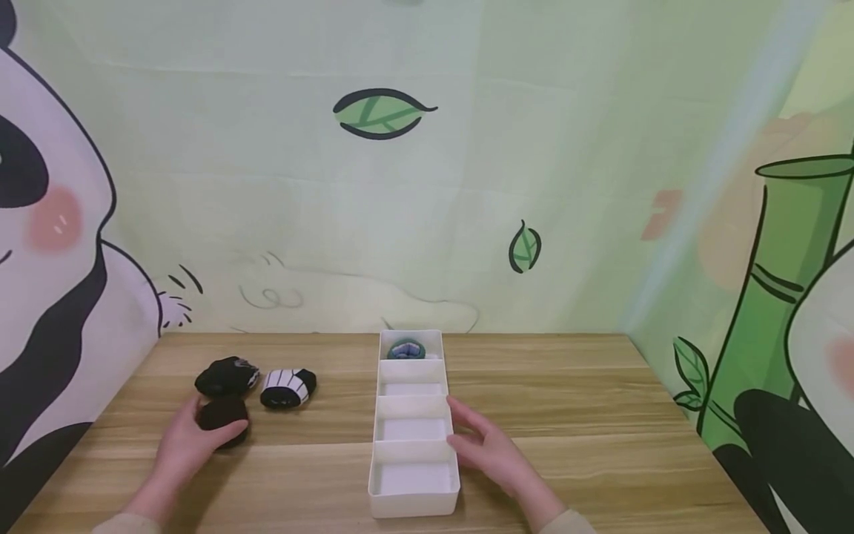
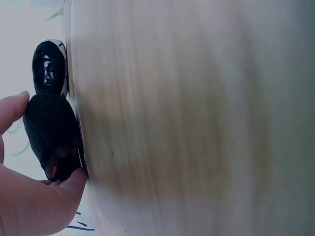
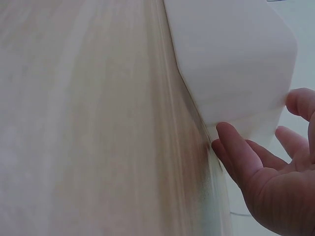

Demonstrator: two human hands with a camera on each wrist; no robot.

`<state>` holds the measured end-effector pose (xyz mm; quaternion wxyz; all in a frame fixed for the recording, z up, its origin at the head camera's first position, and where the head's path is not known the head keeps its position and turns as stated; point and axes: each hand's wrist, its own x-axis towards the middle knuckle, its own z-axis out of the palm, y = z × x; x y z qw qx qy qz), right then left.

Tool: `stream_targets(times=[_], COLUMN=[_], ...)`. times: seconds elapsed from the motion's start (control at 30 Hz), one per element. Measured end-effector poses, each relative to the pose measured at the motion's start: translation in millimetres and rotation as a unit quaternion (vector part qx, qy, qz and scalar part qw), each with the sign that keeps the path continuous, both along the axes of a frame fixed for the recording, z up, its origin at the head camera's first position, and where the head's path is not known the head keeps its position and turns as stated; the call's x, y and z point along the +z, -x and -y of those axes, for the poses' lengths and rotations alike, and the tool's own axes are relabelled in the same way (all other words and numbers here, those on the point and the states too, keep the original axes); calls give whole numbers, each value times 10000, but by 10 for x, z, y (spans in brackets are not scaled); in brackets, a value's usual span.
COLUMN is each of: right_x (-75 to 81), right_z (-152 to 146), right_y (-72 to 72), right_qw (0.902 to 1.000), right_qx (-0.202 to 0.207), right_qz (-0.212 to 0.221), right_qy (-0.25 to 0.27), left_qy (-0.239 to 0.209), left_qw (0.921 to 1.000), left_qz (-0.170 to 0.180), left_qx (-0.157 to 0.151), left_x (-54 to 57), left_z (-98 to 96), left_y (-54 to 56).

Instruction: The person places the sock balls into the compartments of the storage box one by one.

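Observation:
Left on the table, my left hand (image 1: 190, 441) holds a black rolled-up pair of socks (image 1: 225, 417) between thumb and fingers. In the left wrist view these black socks (image 2: 51, 130) show small orange marks near the thumb. Just behind lies another dark sock roll (image 1: 225, 377) with a greyish patterned end. A black-and-white striped sock roll (image 1: 287, 389) sits to its right. My right hand (image 1: 490, 452) rests its fingertips against the right side of a white divided box (image 1: 414, 506), fingers loosely bent. The box's far compartment contains a blue-green roll (image 1: 406, 349).
The box stands lengthwise on a wood-grain table (image 1: 560, 400), its several compartments in one row. Behind the table hangs a pale green cloth backdrop (image 1: 267, 148) printed with pandas, leaves and bamboo.

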<state>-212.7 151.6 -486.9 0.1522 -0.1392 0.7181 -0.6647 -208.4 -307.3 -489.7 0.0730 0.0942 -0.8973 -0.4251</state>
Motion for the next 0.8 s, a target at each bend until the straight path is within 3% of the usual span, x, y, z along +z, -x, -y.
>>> stream_targets(times=[0.2, 0.8], right_x=[16, 13], right_z=[0, -6], right_y=[-1, -2], right_qw=[10000, 9999], right_qx=[-25, 62], right_qz=[7, 5], right_qy=[-21, -89], left_qy=[-105, 268], left_qw=[9992, 9979], left_qz=[352, 417], left_qx=[-172, -407], left_x=[13, 23], left_z=[30, 106], left_y=[2, 13])
